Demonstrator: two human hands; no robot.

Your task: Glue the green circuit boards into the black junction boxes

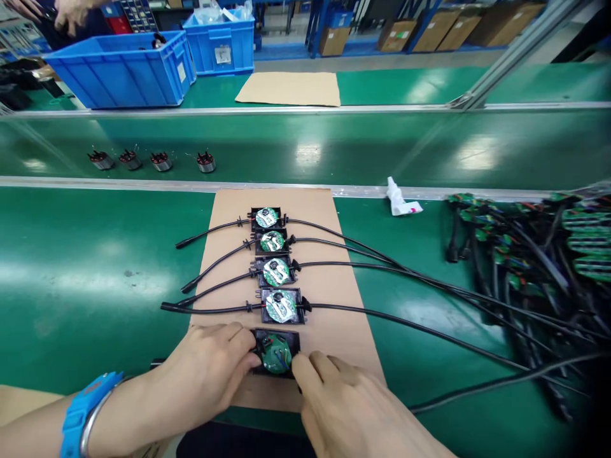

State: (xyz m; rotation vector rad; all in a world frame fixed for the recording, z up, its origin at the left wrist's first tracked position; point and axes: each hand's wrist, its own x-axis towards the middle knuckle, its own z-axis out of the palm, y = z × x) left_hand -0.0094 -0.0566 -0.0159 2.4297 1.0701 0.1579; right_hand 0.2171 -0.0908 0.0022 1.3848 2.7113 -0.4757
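Note:
A black square housing with a round green circuit board [277, 353] lies at the near end of a brown cardboard sheet [329, 318]. My left hand [210, 372] pinches its left edge, fingers curled. My right hand [344, 401] presses on its right side, fingers bent around the corner. Farther back on the cardboard, several like housings with green boards [280, 305] lie in a column, each with black cables [382, 315] running out left and right.
A heap of cabled green boards [539, 254] fills the right of the green bench. A white crumpled scrap [401, 202] lies by the conveyor rail. Several small motor rotors [161, 161] sit on the belt. Blue bins [124, 67] and another person's hand [69, 14] are at the far left.

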